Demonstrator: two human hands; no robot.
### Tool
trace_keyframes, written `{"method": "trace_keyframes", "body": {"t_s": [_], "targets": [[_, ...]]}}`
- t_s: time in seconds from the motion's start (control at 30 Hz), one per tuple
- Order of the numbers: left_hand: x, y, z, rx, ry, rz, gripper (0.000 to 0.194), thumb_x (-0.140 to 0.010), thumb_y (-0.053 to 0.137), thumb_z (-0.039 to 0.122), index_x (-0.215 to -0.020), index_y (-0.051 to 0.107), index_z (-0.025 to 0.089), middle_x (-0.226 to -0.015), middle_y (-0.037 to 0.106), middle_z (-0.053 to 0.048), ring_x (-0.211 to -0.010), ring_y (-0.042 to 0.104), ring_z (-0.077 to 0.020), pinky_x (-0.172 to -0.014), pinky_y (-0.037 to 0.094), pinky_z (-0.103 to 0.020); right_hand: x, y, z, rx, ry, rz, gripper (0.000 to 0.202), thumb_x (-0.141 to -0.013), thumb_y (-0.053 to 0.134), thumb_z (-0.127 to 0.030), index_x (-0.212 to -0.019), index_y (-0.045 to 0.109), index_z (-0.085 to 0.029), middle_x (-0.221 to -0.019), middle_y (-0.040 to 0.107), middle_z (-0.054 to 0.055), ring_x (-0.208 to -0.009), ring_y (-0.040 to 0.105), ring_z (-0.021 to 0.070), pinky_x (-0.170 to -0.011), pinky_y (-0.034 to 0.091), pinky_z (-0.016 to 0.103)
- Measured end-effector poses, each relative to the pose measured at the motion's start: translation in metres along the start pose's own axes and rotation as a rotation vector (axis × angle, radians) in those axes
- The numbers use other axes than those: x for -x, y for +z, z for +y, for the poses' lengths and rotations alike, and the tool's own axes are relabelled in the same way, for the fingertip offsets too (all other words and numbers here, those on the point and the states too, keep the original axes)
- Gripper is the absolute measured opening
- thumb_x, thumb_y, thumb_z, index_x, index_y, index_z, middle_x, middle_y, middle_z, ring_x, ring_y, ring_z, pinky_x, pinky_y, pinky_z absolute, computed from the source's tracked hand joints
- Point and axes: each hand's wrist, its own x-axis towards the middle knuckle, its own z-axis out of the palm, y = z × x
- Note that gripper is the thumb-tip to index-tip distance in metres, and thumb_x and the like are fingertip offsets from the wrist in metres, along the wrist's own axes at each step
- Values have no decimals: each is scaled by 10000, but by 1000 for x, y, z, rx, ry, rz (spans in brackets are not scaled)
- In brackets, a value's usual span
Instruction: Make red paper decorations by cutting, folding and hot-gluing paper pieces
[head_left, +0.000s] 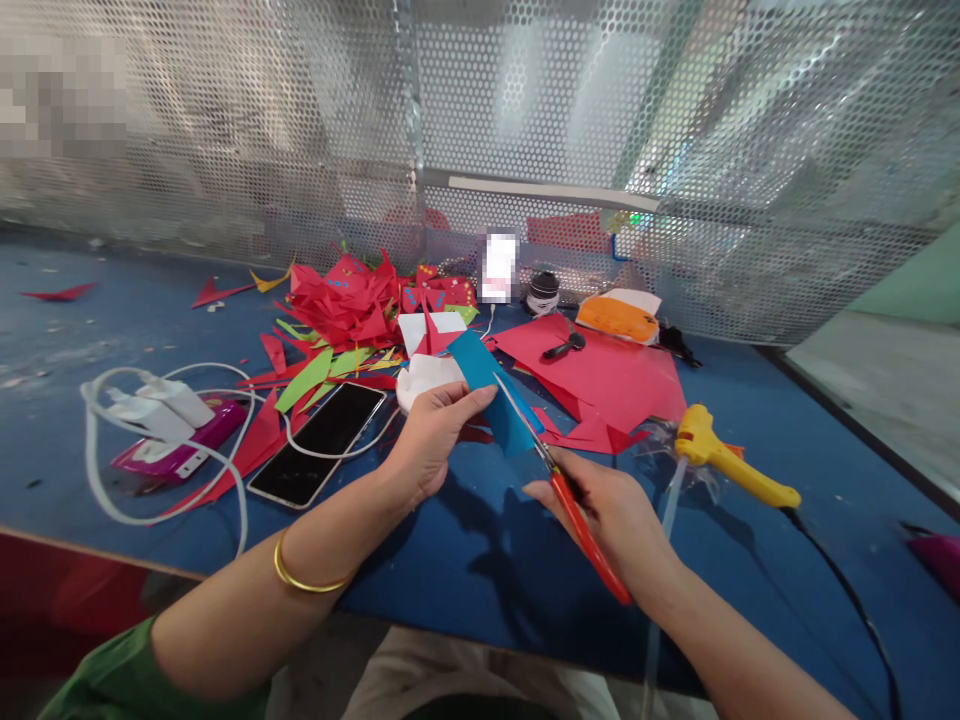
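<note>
Between thumb and fingers, my left hand [435, 440] pinches a piece of blue paper [474, 362] above the table. My right hand [611, 500] grips red-handled scissors [581, 530], whose blades lie along the blue paper, with a narrow strip on their right side. How far the cut runs I cannot tell. Behind my left hand sits a white crumpled piece [424, 375]. Sheets of red paper [615, 375] lie beyond the scissors. To the left of my left forearm is a black-screened phone [319, 445].
A yellow glue gun [731, 460] with a clear glue stick and black cord lies at right. White chargers [161, 405] with looped cable sit at left. Red paper scraps [345, 300] are heaped at the back, near a lit phone [499, 268] and a perforated metal panel [525, 120].
</note>
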Motion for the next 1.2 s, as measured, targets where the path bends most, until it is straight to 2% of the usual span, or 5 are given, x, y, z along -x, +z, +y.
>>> {"method": "trace_keyframes", "body": {"t_s": [0.23, 0.47, 0.7, 0.9, 1.2], "targets": [[-4, -2, 6, 25, 108, 82, 320, -606, 869, 373, -651, 655, 139, -657, 654, 5, -575, 582, -91, -538, 492, -204, 0, -3, -1, 87, -41, 39, 423, -879, 577, -610, -987, 694, -218, -633, 632, -31, -515, 563, 124, -528, 425, 223], [-2, 0, 2, 46, 99, 97, 314, -609, 865, 372, -638, 656, 140, -624, 637, 14, -553, 570, -82, -523, 468, -194, 0, -3, -1, 169, -38, 57, 509, -852, 561, -671, -1039, 675, -212, -583, 599, -36, -430, 522, 130, -494, 426, 239], [1, 4, -5, 45, 68, 90, 312, -597, 861, 377, -639, 660, 141, -620, 628, 15, -546, 553, -80, -503, 456, -190, 1, -4, -1, 163, -17, 34, 437, -862, 578, -636, -985, 665, -226, -589, 610, -35, -434, 520, 130, -474, 393, 237], [1, 4, -6, 43, 68, 87, 309, -605, 854, 374, -621, 649, 143, -595, 606, 22, -534, 539, -75, -499, 453, -188, 0, -3, -1, 101, 15, 31, 419, -864, 574, -635, -922, 689, -237, -590, 630, -35, -468, 557, 128, -475, 392, 227], [2, 5, -4, 47, 61, 92, 338, -589, 866, 377, -584, 615, 151, -554, 565, 38, -505, 513, -71, -488, 450, -195, 0, -4, 0, 41, 78, -2, 412, -854, 595, -610, -956, 719, -230, -614, 673, -10, -541, 642, 162, -523, 453, 241]]}}
